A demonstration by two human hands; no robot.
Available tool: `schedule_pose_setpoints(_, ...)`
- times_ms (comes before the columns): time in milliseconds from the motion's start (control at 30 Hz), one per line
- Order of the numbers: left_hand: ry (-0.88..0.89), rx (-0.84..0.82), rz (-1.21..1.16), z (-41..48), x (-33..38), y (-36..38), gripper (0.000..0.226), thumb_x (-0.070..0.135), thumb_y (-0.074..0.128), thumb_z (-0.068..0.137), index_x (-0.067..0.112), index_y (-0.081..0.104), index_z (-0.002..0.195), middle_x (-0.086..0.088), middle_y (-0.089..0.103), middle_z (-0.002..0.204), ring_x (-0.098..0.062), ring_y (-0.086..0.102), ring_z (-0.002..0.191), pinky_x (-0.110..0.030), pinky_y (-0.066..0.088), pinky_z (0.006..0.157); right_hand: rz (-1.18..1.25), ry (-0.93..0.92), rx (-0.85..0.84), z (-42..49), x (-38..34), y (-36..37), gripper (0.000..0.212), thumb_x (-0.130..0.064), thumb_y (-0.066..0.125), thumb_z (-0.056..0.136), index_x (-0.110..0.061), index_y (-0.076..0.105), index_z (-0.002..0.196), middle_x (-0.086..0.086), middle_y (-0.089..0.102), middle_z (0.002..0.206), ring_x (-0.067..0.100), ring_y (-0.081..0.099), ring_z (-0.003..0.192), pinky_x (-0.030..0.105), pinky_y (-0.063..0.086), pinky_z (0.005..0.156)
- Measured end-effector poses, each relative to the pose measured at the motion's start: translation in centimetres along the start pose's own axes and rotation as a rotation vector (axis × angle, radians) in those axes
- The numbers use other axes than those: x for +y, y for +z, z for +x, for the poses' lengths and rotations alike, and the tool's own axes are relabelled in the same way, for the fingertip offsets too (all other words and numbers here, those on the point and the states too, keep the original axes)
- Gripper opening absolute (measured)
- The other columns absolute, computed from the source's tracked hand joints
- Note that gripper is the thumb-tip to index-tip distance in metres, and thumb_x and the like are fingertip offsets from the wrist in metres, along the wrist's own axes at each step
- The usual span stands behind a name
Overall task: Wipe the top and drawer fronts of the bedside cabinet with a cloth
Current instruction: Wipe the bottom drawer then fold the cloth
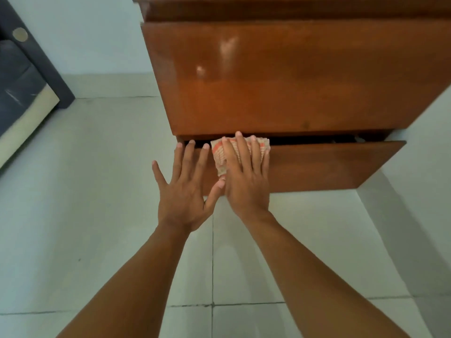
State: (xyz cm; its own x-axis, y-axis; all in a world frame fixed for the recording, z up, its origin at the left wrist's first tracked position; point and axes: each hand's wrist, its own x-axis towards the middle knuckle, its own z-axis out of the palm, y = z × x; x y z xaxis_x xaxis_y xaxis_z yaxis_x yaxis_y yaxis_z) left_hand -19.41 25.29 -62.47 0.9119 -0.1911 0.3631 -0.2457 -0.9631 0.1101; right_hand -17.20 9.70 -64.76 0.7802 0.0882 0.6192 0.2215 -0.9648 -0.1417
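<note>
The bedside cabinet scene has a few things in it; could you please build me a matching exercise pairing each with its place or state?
Column one:
1. cloth
2. left hand
3. lower drawer
4. upper drawer front

Column two:
A. glossy, with light reflections
B. pressed flat under the right hand
C. slightly open, a dark gap above it
D. fingers spread, at the drawer's left end

Pairs: 1-B, 2-D, 3-C, 4-A

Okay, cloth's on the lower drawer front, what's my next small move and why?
Probably slide the right hand and cloth rightward along the lower drawer front: the cloth sits near its left end, the left hand braces beside it, and the long stretch to the right looks uncovered.
</note>
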Motion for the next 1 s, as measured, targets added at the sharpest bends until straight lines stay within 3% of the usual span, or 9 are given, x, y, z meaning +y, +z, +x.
schedule_pose_setpoints(133,-0.022,0.111,0.002,0.3,0.5,1.9,0.080,0.069,0.021,0.098,0.025,0.008,0.163,-0.005,-0.001,0.171,-0.026,-0.007,0.158,-0.070,0.002,0.119,-0.039,0.002,0.090,0.1,2.9,0.0,0.056,-0.036,0.043,0.104,-0.018,0.039,0.157,0.012,0.038,0.163,0.036,0.028,0.154,0.055,0.016,0.125)
schedule_pose_setpoints(333,-0.024,0.181,-0.002,0.5,0.7,3.1,0.078,0.066,0.024,0.100,0.023,0.009,0.163,-0.007,0.000,0.171,-0.028,-0.005,0.158,-0.070,0.005,0.119,-0.114,-0.020,0.171,-0.4,9.6,-1.7,0.052,-0.027,0.048,0.102,-0.017,0.046,0.153,0.013,0.047,0.155,0.036,0.036,0.149,0.056,0.024,0.123)
schedule_pose_setpoints(700,-0.015,0.069,0.008,-0.1,0.7,0.4,0.077,0.070,0.014,0.098,0.030,0.002,0.163,-0.002,-0.002,0.172,-0.026,-0.005,0.158,-0.073,0.007,0.117,-0.128,0.032,0.172,-2.2,20.3,-6.6,0.054,-0.012,0.045,0.100,-0.011,0.042,0.154,0.019,0.043,0.155,0.043,0.030,0.148,0.054,0.021,0.125)
schedule_pose_setpoints(833,-0.022,0.014,-0.017,-0.1,0.9,-0.6,0.079,0.075,0.010,0.095,0.033,0.000,0.162,-0.001,-0.002,0.172,-0.024,-0.007,0.158,-0.072,0.003,0.118,0.009,0.255,0.254,-2.9,25.7,-8.0,0.045,-0.014,0.040,0.105,-0.006,0.050,0.148,0.025,0.046,0.153,0.050,0.038,0.141,0.055,0.027,0.122)
schedule_pose_setpoints(933,-0.037,0.002,-0.037,0.0,1.3,-0.8,0.081,0.077,0.008,0.094,0.034,-0.002,0.162,-0.001,-0.004,0.171,-0.024,-0.009,0.157,-0.071,-0.001,0.119,0.167,0.377,0.377,-3.2,24.2,-8.2,0.051,-0.006,0.046,0.098,-0.005,0.050,0.149,0.025,0.043,0.157,0.043,0.039,0.146,0.045,0.028,0.125)
schedule_pose_setpoints(1000,-0.043,0.006,-0.046,0.0,1.3,-0.7,0.081,0.077,0.007,0.094,0.034,-0.002,0.162,-0.001,-0.004,0.171,-0.024,-0.009,0.157,-0.071,0.000,0.119,0.274,0.336,0.474,-3.2,19.3,-7.0,0.053,-0.002,0.050,0.099,-0.003,0.046,0.152,0.021,0.039,0.160,0.033,0.032,0.153,0.039,0.024,0.127)
